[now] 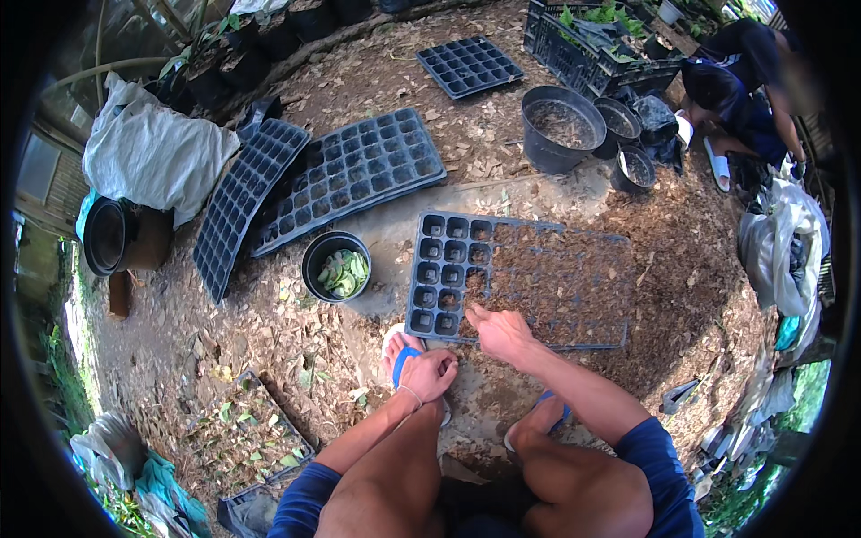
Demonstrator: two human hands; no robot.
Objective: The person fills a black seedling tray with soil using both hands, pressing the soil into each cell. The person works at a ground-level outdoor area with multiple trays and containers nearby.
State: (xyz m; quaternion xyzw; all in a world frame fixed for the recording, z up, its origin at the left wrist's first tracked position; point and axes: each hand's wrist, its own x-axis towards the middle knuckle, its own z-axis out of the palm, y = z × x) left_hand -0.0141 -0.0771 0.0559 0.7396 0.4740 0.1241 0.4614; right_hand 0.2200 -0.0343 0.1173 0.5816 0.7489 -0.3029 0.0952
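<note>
A black plastic seedling tray (518,279) lies on the ground before me. Brown soil mix (565,282) covers most of its cells, while the cells at its left end are mostly bare. My right hand (501,329) reaches over the near edge, with an extended finger touching the soil beside the unfilled cells. My left hand (428,375) rests by my left shin, its fingers curled and nothing visible in it. Left of the tray stands a small black pot (336,267) holding cut green leaves (344,272).
More seedling trays (363,168) lie at the upper left, another tray (469,66) farther back. Black pots (564,128) and a black crate (599,57) stand at the upper right, near a crouching person (740,87). White sacks (151,144) flank the area.
</note>
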